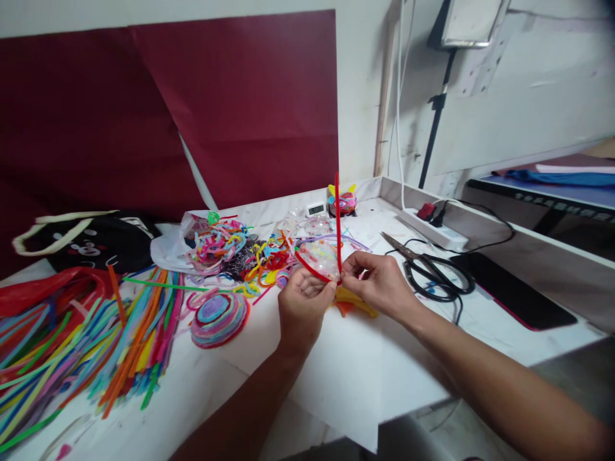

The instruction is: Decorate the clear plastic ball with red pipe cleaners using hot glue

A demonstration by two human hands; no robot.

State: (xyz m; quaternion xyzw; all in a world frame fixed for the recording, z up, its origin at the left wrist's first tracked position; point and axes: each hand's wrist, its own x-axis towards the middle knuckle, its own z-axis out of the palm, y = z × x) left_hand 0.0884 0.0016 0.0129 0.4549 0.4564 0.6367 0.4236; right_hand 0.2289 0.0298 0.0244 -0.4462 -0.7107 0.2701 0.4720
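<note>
A red pipe cleaner (338,221) is bent, one length standing upright and the other running left along a clear, colour-speckled piece (319,256). My left hand (303,306) pinches it near the bend, fingers curled. Close by on the right, my right hand (377,282) has its fingertips pressed together on the same pipe cleaner. Whether the clear piece is also held or lies behind is hard to tell. Just under my hands, yellow and orange pieces (353,301) are partly hidden. To the left rests a round coil of multicoloured pipe cleaners (218,319).
Loose pipe cleaners (139,339) spread across the left side, near a black bag (100,242). Coloured scraps (218,240) heap at the back. On the right lie scissors (432,272), a phone (516,289) and a power strip (435,229) with cables. White paper (346,365) covers the front.
</note>
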